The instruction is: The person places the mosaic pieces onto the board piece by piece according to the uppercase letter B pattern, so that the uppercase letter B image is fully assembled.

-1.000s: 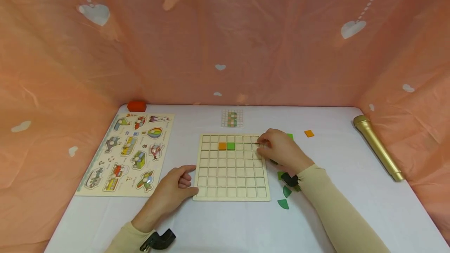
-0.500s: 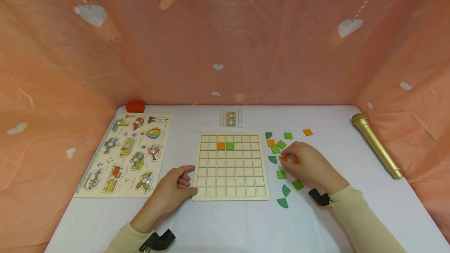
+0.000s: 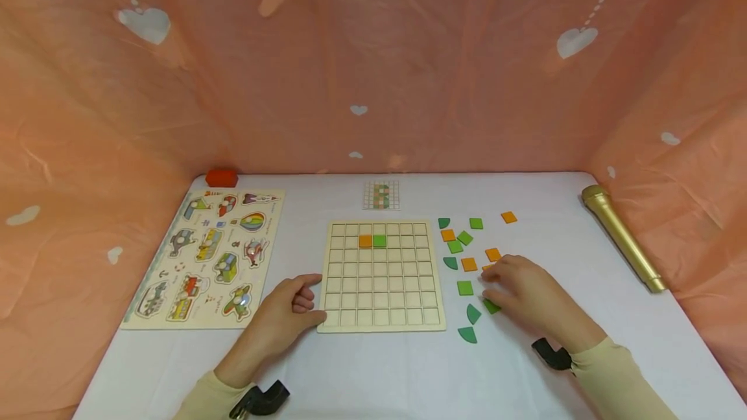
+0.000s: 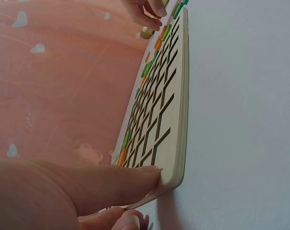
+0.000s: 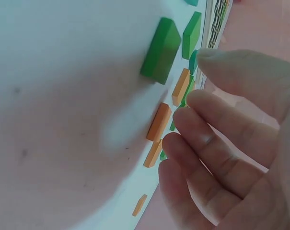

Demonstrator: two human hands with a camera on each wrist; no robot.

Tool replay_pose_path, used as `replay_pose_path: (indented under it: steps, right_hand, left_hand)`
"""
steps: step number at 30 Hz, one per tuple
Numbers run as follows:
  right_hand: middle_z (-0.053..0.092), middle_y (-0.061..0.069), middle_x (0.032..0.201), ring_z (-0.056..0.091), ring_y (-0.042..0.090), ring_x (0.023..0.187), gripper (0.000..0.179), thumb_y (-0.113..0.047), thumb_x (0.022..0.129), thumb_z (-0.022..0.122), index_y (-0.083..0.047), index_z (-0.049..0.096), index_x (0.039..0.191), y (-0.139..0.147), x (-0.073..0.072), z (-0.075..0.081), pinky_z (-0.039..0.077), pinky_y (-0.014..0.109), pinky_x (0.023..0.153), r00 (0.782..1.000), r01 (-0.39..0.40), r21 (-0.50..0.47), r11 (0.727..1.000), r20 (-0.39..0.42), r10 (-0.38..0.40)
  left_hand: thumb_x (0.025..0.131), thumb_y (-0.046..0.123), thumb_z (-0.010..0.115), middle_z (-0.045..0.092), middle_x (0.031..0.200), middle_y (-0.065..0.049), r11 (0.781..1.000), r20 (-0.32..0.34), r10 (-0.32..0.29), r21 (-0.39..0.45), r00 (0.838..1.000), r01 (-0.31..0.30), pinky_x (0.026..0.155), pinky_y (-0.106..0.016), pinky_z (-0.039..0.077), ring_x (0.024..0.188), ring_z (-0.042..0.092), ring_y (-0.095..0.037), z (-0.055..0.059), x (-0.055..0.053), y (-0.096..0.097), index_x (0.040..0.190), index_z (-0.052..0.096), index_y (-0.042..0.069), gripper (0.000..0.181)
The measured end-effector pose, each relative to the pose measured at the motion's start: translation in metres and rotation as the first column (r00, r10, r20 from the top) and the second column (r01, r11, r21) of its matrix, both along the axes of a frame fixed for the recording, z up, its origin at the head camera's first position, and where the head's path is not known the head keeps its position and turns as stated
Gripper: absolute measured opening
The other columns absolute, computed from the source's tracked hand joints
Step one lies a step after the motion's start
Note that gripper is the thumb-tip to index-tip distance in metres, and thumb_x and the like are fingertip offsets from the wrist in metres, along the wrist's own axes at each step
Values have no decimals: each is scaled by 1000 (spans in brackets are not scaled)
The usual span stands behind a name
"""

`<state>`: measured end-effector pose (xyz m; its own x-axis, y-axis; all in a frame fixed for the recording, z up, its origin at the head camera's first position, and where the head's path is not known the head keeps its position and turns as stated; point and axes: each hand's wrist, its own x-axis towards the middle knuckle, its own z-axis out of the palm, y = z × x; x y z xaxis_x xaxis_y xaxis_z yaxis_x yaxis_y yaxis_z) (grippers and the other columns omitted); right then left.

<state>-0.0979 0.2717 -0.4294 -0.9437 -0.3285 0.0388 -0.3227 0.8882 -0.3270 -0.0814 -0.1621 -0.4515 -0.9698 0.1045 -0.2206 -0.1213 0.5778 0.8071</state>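
Observation:
My left hand [image 3: 288, 311] rests at the left edge of a pale wooden grid board [image 3: 379, 280]. Its thumb [image 4: 135, 178] presses on the near corner, and the index finger touches the edge farther up. Side by side in the grid lie an orange square tile [image 3: 365, 241] and a green square tile [image 3: 379, 240]. Right of the board, my right hand [image 3: 528, 293] hovers over loose tiles, thumb and fingers apart with nothing between them. Closest to it are a dark-shadowed green tile [image 5: 161, 50] and an orange tile [image 5: 159, 122], partly hidden by the fingers in the head view.
More orange and green squares and dark green quarter-circles [image 3: 467, 334] lie right of the board. A small pattern card [image 3: 382, 196] is behind it. At left lies a vehicle picture puzzle [image 3: 204, 258], with a red block [image 3: 222, 178] behind. A gold microphone-shaped cylinder [image 3: 624, 240] lies at right.
My right hand has moved from the board's right edge out to the right and nearer, uncovering the loose tiles. My left hand stays at the board.

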Motion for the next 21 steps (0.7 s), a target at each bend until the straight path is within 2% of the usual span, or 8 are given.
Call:
replay_pose_path:
  steps: [9,16,21]
  right_hand:
    - [70,-10,105,64,12,103,20,-23,90,88,-21,81,108,-2,12,1,61,45,94,1000,-16,30,999,2,16]
    - [71,-8,109,64,13,102,23,-21,88,89,-18,81,110,-5,11,1,61,43,92,997,-59,17,998,-48,60]
    - [71,-7,110,64,14,104,22,-23,89,88,-19,81,110,-8,12,1,61,44,93,997,-71,33,997,-30,72]
  left_hand:
    - [84,6,89,61,111,-8,1000,6,-3,5,1000,3,79,-19,53,94,59,-14,-1,-1,-1,144,65,5,64]
    - [84,6,89,61,112,-8,1000,6,-2,6,1000,2,81,-19,54,95,60,-14,-2,0,-2,144,65,6,64]
    - [84,6,89,61,112,-8,1000,9,3,14,1000,-3,81,-19,54,95,60,-14,-2,-1,-1,144,66,5,64]
